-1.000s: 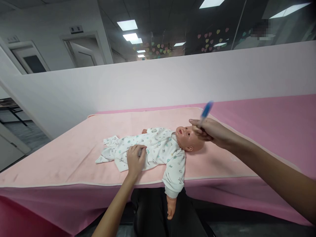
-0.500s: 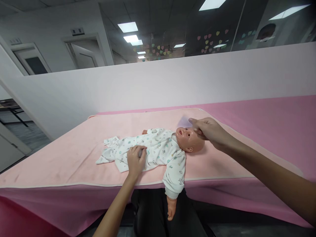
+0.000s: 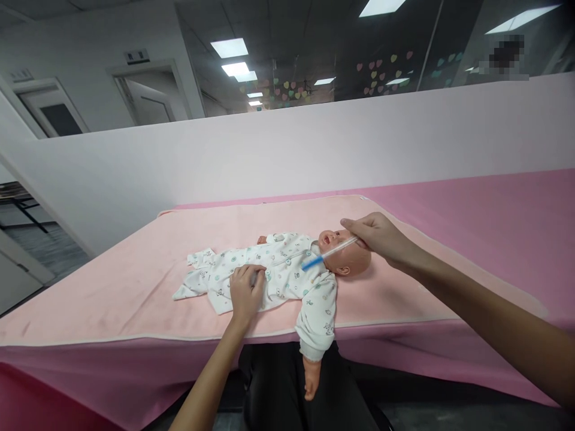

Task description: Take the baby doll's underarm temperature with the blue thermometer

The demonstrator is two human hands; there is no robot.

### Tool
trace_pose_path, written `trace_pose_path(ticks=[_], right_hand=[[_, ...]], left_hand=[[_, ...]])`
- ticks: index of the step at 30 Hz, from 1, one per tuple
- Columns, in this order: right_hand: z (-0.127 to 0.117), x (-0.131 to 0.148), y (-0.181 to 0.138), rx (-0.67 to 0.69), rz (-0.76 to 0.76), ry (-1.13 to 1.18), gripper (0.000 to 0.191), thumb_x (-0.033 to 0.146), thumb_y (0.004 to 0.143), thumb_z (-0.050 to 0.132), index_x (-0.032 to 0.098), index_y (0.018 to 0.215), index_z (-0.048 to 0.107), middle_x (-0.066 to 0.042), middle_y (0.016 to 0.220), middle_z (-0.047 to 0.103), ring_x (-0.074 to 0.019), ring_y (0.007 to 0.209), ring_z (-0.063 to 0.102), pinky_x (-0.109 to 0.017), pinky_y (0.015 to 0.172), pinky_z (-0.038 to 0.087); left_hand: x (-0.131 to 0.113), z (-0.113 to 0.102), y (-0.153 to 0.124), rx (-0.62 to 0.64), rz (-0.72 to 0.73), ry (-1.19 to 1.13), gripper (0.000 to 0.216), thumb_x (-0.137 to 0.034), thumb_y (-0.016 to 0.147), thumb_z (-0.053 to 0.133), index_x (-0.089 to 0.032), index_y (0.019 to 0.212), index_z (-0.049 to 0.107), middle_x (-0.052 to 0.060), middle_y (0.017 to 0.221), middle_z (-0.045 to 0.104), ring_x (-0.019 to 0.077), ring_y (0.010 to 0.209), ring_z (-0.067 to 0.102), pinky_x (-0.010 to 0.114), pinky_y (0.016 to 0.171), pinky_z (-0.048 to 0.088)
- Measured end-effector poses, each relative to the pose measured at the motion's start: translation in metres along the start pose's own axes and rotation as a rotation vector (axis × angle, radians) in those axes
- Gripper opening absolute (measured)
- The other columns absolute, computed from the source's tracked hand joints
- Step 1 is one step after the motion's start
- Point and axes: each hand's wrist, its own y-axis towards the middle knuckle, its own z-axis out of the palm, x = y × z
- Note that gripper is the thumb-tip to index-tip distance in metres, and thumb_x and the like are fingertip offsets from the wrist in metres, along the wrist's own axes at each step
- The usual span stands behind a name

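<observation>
A baby doll [image 3: 287, 272] in a white patterned suit lies on its back on a light pink mat [image 3: 135, 287], head to the right. One doll arm hangs over the table's front edge. My left hand [image 3: 245, 290] rests on the doll's belly, fingers curled against the cloth. My right hand [image 3: 377, 236] hovers just over the doll's head [image 3: 345, 254] and pinches a thin white stick with a blue tip [image 3: 323, 254]. The stick slants down and left across the doll's cheek, its blue tip above the collar.
The mat covers a table draped in darker pink cloth [image 3: 494, 215]. A pale partition wall [image 3: 314, 149] runs behind the table, with glass and heart stickers above it. A doorway [image 3: 148, 96] shows at the back left. My dark-clothed legs [image 3: 278, 389] are below the table edge.
The stick pointed up and right from my right hand a second ago; it has swung round and now points down and left over the doll's face. My left hand has stayed put.
</observation>
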Motion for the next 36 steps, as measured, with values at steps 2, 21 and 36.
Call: trace_pose_path(ticks=[2, 21, 36], right_hand=[[0.0, -0.001, 0.0, -0.017, -0.01, -0.019, 0.05, 0.037, 0.077, 0.05, 0.02, 0.037, 0.026, 0.007, 0.035, 0.022, -0.0036, 0.035, 0.017, -0.023, 0.038, 0.015], [-0.005, 0.006, -0.007, -0.071, -0.085, -0.142, 0.05, 0.042, 0.077, 0.051, 0.02, 0.038, 0.028, 0.005, 0.038, 0.023, -0.0049, 0.037, 0.019, -0.024, 0.039, 0.017], [-0.018, -0.002, -0.015, -0.098, -0.097, -0.248, 0.05, 0.05, 0.078, 0.048, 0.021, 0.043, 0.028, 0.005, 0.044, 0.02, -0.0064, 0.041, 0.016, -0.025, 0.041, 0.015]], left_hand=[[-0.001, 0.0, 0.0, 0.002, -0.003, 0.0, 0.018, -0.024, 0.083, 0.044, -0.023, 0.08, 0.062, 0.001, 0.087, 0.063, 0.0195, 0.086, 0.052, 0.035, 0.08, 0.036], [-0.001, -0.001, 0.0, 0.006, -0.01, -0.003, 0.018, -0.024, 0.082, 0.044, -0.024, 0.08, 0.061, 0.001, 0.087, 0.063, 0.02, 0.086, 0.052, 0.034, 0.078, 0.036], [-0.001, -0.001, 0.0, -0.005, 0.003, 0.014, 0.017, -0.024, 0.082, 0.044, -0.023, 0.08, 0.061, 0.0, 0.086, 0.063, 0.0194, 0.086, 0.052, 0.034, 0.078, 0.036]])
